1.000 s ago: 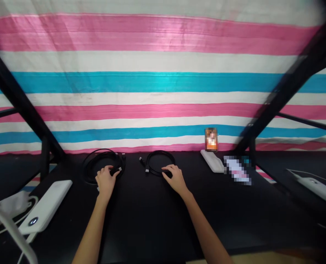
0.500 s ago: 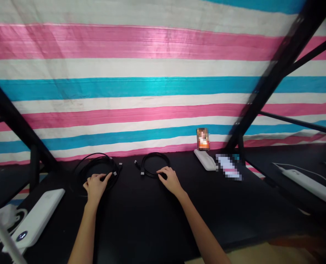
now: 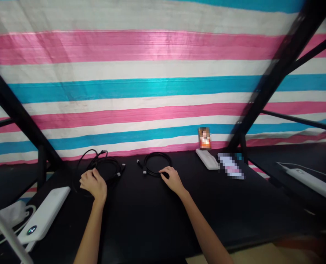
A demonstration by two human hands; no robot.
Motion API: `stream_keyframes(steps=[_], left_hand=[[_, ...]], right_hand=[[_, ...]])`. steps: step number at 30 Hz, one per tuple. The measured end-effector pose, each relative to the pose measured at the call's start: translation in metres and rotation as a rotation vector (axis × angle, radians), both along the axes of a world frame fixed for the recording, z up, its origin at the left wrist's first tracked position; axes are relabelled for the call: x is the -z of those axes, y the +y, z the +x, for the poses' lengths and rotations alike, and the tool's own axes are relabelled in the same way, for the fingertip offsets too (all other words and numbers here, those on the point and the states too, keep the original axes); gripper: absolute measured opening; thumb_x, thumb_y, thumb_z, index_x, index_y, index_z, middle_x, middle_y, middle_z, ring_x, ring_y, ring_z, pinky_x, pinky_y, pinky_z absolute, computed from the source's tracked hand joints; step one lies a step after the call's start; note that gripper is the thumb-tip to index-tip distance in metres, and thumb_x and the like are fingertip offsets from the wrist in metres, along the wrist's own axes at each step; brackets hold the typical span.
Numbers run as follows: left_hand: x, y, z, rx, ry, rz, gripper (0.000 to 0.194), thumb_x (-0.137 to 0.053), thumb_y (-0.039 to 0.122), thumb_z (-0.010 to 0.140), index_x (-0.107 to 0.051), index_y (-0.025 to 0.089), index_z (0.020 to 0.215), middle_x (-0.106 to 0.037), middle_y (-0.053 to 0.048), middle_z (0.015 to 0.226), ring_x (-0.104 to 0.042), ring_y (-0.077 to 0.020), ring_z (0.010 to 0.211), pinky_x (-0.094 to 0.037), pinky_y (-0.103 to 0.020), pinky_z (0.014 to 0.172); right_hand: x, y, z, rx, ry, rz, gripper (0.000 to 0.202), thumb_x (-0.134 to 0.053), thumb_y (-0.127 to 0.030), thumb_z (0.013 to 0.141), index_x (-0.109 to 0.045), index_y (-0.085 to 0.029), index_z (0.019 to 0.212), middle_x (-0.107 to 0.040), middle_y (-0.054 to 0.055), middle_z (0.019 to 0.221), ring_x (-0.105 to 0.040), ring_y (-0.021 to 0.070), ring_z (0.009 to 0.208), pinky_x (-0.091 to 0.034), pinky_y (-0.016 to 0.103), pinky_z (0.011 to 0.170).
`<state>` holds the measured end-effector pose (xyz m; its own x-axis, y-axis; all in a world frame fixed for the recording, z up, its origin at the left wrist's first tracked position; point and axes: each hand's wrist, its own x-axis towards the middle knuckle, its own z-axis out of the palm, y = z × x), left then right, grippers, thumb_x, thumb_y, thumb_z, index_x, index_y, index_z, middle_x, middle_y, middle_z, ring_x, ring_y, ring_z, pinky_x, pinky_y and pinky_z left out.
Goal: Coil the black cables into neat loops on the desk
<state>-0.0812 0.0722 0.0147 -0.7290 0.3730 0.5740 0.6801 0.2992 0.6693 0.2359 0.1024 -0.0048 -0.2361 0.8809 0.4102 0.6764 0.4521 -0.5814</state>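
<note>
On the left of the black table, my left hand is curled closed at the near left side of a pile of black cables. A strand of cable runs up from behind the fingers, its plug lifted at the back of the pile. Two silver-tipped plugs lie at the pile's right side. My right hand pinches the lower right edge of a smaller coiled black cable, which lies flat. Its two silver-tipped plugs point to the left.
A white power bank with a lit display lies at left, beside a white adapter and white cable. A pale stand and a blurred packet are at back right. Black metal legs flank a striped sheet.
My left hand has turned over and its fingers have curled in. Part of the left cable has come up with its plug at the back. My right hand stays at its coil.
</note>
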Motion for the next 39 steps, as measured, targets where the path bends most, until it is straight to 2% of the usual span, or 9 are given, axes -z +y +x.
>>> stream_keyframes(steps=[10, 14, 17, 20, 22, 27, 30, 34, 39], left_hand=[[-0.007, -0.008, 0.006, -0.125, -0.043, 0.371, 0.026, -0.033, 0.039, 0.087, -0.047, 0.018, 0.084, -0.051, -0.013, 0.091, -0.048, -0.0302, 0.098, -0.033, -0.045, 0.086], [-0.009, -0.013, 0.009, -0.031, 0.084, 0.414, 0.024, -0.039, 0.039, 0.085, -0.048, 0.017, 0.084, -0.051, -0.01, 0.086, -0.049, -0.0263, 0.093, -0.034, -0.041, 0.085], [-0.008, -0.013, 0.014, 0.185, 0.207, 0.292, 0.023, -0.048, 0.041, 0.082, -0.05, 0.017, 0.08, -0.053, -0.005, 0.078, -0.052, -0.0215, 0.082, -0.035, -0.037, 0.081], [-0.006, -0.01, 0.023, 0.44, 0.308, -0.004, 0.027, -0.049, 0.043, 0.081, -0.055, 0.018, 0.073, -0.055, -0.002, 0.068, -0.053, -0.0173, 0.071, -0.034, -0.034, 0.079], [-0.003, -0.008, 0.027, 0.53, 0.297, -0.205, 0.03, -0.05, 0.047, 0.08, -0.057, 0.019, 0.073, -0.056, -0.001, 0.066, -0.053, -0.0166, 0.069, -0.035, -0.032, 0.076], [0.007, -0.005, 0.027, 0.584, 0.308, -0.527, 0.042, -0.054, 0.056, 0.073, -0.062, 0.021, 0.093, -0.06, -0.006, 0.094, -0.052, -0.0238, 0.093, -0.037, -0.035, 0.077], [0.011, -0.005, 0.022, 0.599, 0.345, -0.611, 0.036, -0.051, 0.051, 0.078, -0.064, 0.02, 0.091, -0.059, -0.007, 0.096, -0.051, -0.0246, 0.095, -0.038, -0.036, 0.077], [0.012, -0.002, 0.017, 0.566, 0.359, -0.595, 0.031, -0.046, 0.044, 0.083, -0.065, 0.019, 0.087, -0.059, -0.007, 0.097, -0.052, -0.0232, 0.093, -0.039, -0.035, 0.075], [0.009, -0.001, 0.01, 0.468, 0.316, -0.484, 0.031, -0.039, 0.037, 0.088, -0.062, 0.018, 0.094, -0.06, -0.008, 0.097, -0.054, -0.0232, 0.092, -0.04, -0.032, 0.074]], right_hand=[[0.0, -0.001, -0.001, 0.022, -0.028, -0.003, 0.016, -0.053, -0.02, 0.081, -0.066, -0.025, 0.09, -0.061, 0.003, 0.093, -0.053, 0.0188, 0.091, -0.036, 0.034, 0.08], [0.0, -0.002, 0.0, 0.024, -0.047, -0.011, 0.016, -0.052, -0.02, 0.082, -0.065, -0.025, 0.09, -0.061, 0.003, 0.094, -0.053, 0.0187, 0.091, -0.036, 0.034, 0.08], [0.0, -0.002, 0.0, 0.028, -0.047, -0.018, 0.015, -0.052, -0.021, 0.082, -0.065, -0.025, 0.089, -0.061, 0.003, 0.094, -0.053, 0.0189, 0.091, -0.036, 0.034, 0.08], [0.0, -0.002, 0.0, 0.027, -0.043, -0.024, 0.016, -0.052, -0.021, 0.081, -0.065, -0.026, 0.089, -0.061, 0.002, 0.094, -0.053, 0.0188, 0.091, -0.036, 0.034, 0.08], [0.001, -0.001, 0.0, 0.018, -0.04, -0.027, 0.016, -0.052, -0.022, 0.081, -0.065, -0.026, 0.09, -0.061, 0.002, 0.095, -0.053, 0.019, 0.092, -0.036, 0.034, 0.08], [0.003, 0.002, 0.0, 0.014, -0.041, -0.029, 0.017, -0.052, -0.024, 0.081, -0.065, -0.026, 0.09, -0.061, 0.003, 0.095, -0.053, 0.0202, 0.093, -0.036, 0.035, 0.081], [0.002, 0.001, -0.001, 0.012, -0.047, -0.031, 0.017, -0.052, -0.024, 0.081, -0.065, -0.026, 0.091, -0.061, 0.003, 0.095, -0.053, 0.0203, 0.094, -0.037, 0.035, 0.081], [0.001, 0.0, -0.001, 0.017, -0.058, -0.051, 0.017, -0.051, -0.024, 0.081, -0.065, -0.027, 0.091, -0.061, 0.003, 0.096, -0.052, 0.0202, 0.095, -0.037, 0.035, 0.081], [0.0, 0.0, 0.0, 0.01, -0.05, -0.054, 0.018, -0.051, -0.023, 0.081, -0.065, -0.027, 0.091, -0.061, 0.003, 0.096, -0.052, 0.0199, 0.094, -0.037, 0.036, 0.082]])
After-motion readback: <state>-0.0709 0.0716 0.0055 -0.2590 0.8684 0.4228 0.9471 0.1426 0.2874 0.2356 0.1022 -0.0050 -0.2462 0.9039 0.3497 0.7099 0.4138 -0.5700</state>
